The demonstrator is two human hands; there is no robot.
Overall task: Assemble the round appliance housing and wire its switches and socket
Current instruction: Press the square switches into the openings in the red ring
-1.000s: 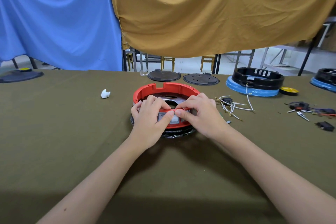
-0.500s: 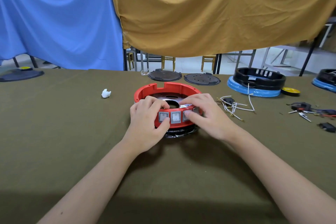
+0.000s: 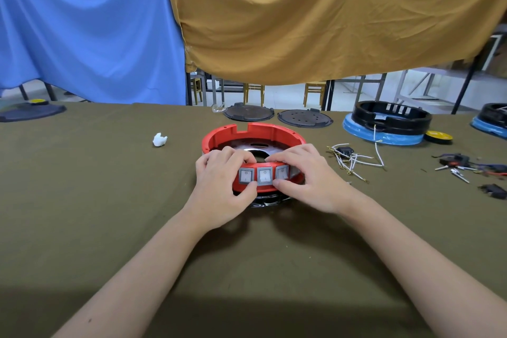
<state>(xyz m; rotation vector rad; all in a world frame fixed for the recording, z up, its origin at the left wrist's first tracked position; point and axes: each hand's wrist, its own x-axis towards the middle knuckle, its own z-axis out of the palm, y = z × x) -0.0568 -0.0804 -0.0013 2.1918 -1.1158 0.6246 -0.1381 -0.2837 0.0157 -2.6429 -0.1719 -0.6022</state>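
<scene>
The near table [image 3: 82, 228] cloth lies bare on both sides of the forearms, open to a hand from the front edge. Left of the red housing [image 3: 253, 134] only a small white scrap [image 3: 159, 139] sits in the way, well apart. To the right, a tangle of white wires [image 3: 354, 158] lies near the right hand [image 3: 310, 178], with loose terminals [image 3: 455, 170] further out. Behind the housing two dark round plates [image 3: 277, 114] and a black ring on a blue base [image 3: 389, 123] line the far edge. The left hand [image 3: 222, 189] and right hand cover the housing's near wall.
</scene>
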